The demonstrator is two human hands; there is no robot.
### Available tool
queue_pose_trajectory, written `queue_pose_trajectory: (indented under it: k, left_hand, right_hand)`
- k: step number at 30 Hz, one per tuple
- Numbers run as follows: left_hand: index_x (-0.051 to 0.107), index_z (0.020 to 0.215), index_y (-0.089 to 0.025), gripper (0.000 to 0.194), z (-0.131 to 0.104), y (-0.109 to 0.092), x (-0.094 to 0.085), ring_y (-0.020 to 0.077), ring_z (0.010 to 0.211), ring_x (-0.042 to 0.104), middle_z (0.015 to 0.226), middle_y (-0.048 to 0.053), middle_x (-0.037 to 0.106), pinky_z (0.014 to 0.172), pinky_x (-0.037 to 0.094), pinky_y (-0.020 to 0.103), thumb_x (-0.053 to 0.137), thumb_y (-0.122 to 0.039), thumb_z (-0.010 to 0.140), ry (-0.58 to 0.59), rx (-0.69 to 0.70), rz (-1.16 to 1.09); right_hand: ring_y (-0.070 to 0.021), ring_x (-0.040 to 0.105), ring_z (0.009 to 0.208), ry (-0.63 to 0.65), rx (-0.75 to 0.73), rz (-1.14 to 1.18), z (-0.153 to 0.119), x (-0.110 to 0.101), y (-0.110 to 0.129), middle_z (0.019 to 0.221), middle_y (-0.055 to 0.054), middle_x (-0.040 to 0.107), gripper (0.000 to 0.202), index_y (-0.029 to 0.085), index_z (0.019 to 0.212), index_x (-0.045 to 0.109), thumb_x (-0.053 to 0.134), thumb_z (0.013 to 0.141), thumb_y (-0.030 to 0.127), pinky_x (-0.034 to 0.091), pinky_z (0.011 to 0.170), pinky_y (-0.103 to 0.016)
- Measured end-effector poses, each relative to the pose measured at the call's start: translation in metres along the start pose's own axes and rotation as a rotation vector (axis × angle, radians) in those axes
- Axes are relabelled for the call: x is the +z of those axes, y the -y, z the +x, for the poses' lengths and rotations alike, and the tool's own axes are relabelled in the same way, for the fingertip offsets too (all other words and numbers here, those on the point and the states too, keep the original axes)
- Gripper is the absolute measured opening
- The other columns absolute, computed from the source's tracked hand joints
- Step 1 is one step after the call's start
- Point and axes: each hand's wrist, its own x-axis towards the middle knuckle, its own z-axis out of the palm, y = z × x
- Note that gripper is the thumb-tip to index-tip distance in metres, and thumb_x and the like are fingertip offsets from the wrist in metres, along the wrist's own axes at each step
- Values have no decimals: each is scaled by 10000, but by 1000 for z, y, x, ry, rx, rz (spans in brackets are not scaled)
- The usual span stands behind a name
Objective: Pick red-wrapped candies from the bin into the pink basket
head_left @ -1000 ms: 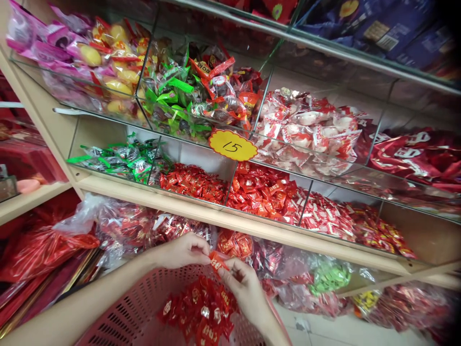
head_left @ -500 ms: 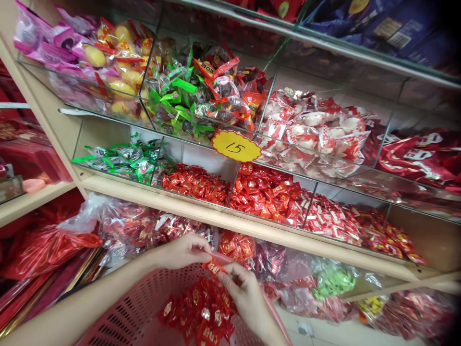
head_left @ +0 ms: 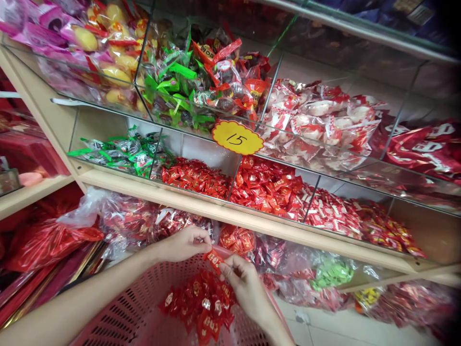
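Left hand (head_left: 190, 242) and right hand (head_left: 242, 276) both show me a narrow pinch, fingertips drawn together in my head-camera feed. Behind them I see a wooden shelf (head_left: 173, 203) spanning most of the view, with clear compartments in two rows and part of another above. Nearest me is the pink basket (head_left: 162, 278), its wall full of slots; both forearms reach in over it. Under the shelf I can make out a large red bag (head_left: 46, 245) at far left and, farther right, a green bag (head_left: 333, 274) among clear ones. On the upper row, pink packs (head_left: 50, 24) sit beside yellow ones, then green and orange packs (head_left: 180, 86), then white and red packs (head_left: 317, 115). Below lie heaps of smaller sweets, including red sweets (head_left: 266, 185). Inside the basket I see a pile of shiny red packets (head_left: 201, 302). Smaller than that pile is the yellow sign (head_left: 236, 137) marked 15, at the upper row's front edge. Smallest is one red packet (head_left: 213, 260), above the pile: the left hand pinches its upper end, while the right thumb and fingers grip its lower end
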Motion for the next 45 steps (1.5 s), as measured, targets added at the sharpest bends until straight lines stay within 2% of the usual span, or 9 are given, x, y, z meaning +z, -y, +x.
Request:
queue_pose_trajectory:
  k: [5,14,25,28,31,34,37,40,45]
  left_hand:
    - [633,787,-118,210,0,3,-3,110,674,530,724,17,612,618,394,209,537,-303,810,14,8,-7]
    - [641,810,-107,274,-2,0,-5,119,683,541,757,35,635,602,386,213,490,-334,845,36,-56,13]
    - [634,810,-119,291,-5,1,-7,132,715,547,766,33,627,645,395,235,482,-365,849,34,-39,24]
    - [632,813,-122,304,-3,-1,-7,136,722,542,773,35,624,643,395,236,471,-377,852,39,-37,29]
    - [631,785,-123,315,-2,-4,-7,134,708,535,747,30,617,635,391,230,475,-389,847,53,-32,45]
    - [634,782,-125,305,-1,-5,-7,132,705,532,746,27,616,636,388,225,482,-383,841,63,-20,53]
    - [634,783,-121,308,-1,-4,-7,131,699,530,743,26,616,629,384,222,480,-381,842,64,-14,44]
    - [635,796,-116,312,-1,-1,-6,132,698,533,744,29,617,627,384,223,476,-379,846,68,-13,29]
    - [640,799,-120,287,-1,4,-5,134,712,542,766,37,627,646,394,228,492,-362,842,53,-4,11]
  right_hand:
    - [-103,447,541,48,50,-72,-7,-4,-3,601,14,551,333,173,666,523,390,891,379,313,523,-206]
    - [-124,476,543,12,59,-586,-8,-4,-18,592,-9,573,247,188,630,507,387,847,189,258,515,-230]
    - [-159,570,612,-44,39,-730,-4,5,-17,705,-54,656,205,189,772,618,425,842,200,285,523,-235]
    - [-143,547,534,-119,25,-721,1,-15,6,610,-27,629,244,199,772,614,399,872,259,288,504,-228]
    - [-135,526,510,-286,-37,-725,16,-56,36,579,-11,605,271,200,796,606,382,884,323,318,519,-223]
    - [-149,542,609,-536,-164,-857,37,-106,61,755,-43,620,228,183,929,594,417,864,313,352,576,-235]
    - [-163,536,714,-589,-219,-1060,59,-141,72,876,-67,572,253,186,1037,589,432,856,268,344,597,-241]
    - [-158,519,728,-520,-154,-1207,76,-153,73,863,-56,530,258,217,1043,605,419,868,259,299,556,-237]
    - [-139,489,695,-469,-100,-1268,85,-147,71,811,-43,501,255,192,878,636,387,884,244,257,533,-241]
